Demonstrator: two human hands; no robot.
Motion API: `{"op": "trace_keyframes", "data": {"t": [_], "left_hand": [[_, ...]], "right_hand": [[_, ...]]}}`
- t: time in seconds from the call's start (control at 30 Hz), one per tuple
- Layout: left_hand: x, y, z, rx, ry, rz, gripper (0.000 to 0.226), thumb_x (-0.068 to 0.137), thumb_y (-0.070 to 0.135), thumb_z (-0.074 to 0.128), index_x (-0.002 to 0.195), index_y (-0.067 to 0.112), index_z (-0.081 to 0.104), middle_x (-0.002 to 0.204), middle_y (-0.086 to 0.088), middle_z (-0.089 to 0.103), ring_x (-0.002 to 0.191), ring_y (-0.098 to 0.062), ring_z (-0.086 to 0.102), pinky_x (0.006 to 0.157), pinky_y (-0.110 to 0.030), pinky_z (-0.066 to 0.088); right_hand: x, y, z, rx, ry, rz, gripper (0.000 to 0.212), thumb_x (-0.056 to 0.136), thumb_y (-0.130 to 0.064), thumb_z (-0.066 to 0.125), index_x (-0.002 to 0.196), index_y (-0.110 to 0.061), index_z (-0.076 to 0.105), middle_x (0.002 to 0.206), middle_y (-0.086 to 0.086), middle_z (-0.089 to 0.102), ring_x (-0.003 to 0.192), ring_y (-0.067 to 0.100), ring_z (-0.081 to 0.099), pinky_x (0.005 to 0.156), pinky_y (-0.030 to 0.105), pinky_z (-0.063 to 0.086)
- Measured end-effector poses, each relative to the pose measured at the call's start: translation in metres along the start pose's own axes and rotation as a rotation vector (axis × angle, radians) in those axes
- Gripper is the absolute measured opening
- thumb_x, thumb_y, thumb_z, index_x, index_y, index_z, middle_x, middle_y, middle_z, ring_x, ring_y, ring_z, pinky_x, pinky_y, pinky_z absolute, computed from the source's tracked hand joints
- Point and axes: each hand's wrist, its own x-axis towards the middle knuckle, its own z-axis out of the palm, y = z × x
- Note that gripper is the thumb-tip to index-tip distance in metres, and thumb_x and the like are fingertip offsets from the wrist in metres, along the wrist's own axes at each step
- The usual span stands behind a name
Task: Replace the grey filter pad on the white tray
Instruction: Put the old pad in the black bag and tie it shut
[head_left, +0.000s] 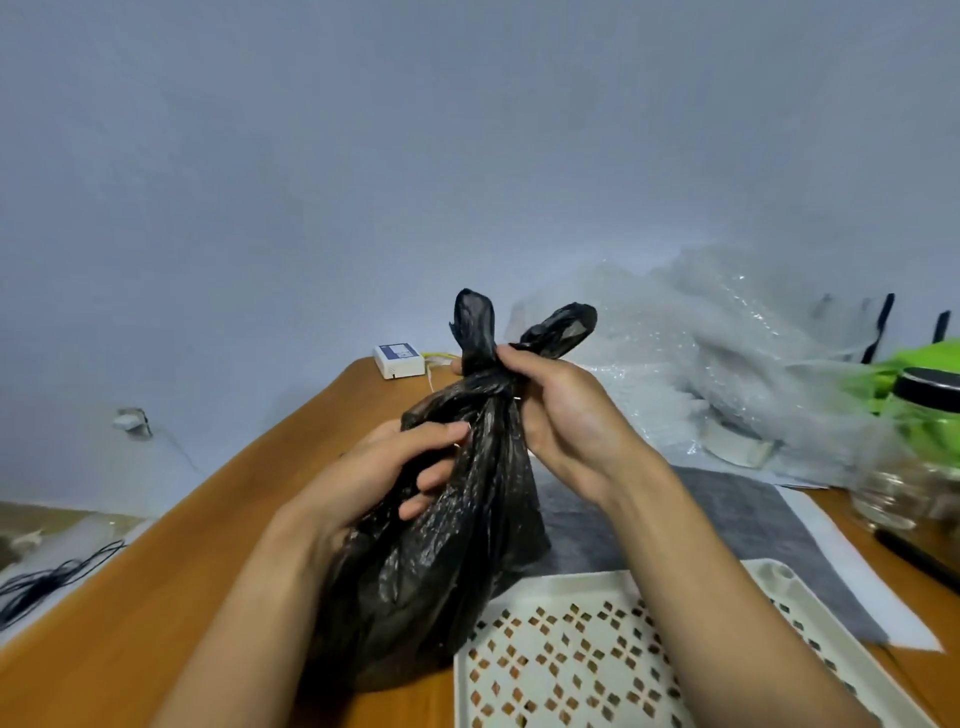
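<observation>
A wooden desk (156, 597) runs along a pale wall, with crumpled bubble wrap (701, 353) heaped at its far right. A knotted black plastic bag (441, 571) stands on the desk, against the far left corner of the perforated white tray (571, 649). The grey filter pad (753, 519) lies flat just behind the tray. The left hand (384, 467) has its fingers curled into the bag's side; the right hand (561, 410) grips the knotted neck. A black-lidded jar (909, 467) stands at the right edge.
</observation>
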Motion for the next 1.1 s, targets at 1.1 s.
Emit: {"op": "trace_keyframes", "data": {"t": [1.1], "left_hand": [[0.033,0.044,0.019,0.543,-0.057,0.107,0.03,0.106,0.022,0.048,0.08,0.01,0.058,0.051,-0.003,0.039,0.05,-0.026,0.036,0.061,-0.036,0.047]], "right_hand": [[-0.002,-0.005,-0.014,-0.318,-0.029,-0.021,0.035,0.095,-0.044,0.058,0.072,-0.021,0.069,0.063,0.001,0.051,0.054,0.008,0.035,0.051,0.021,0.026]]}}
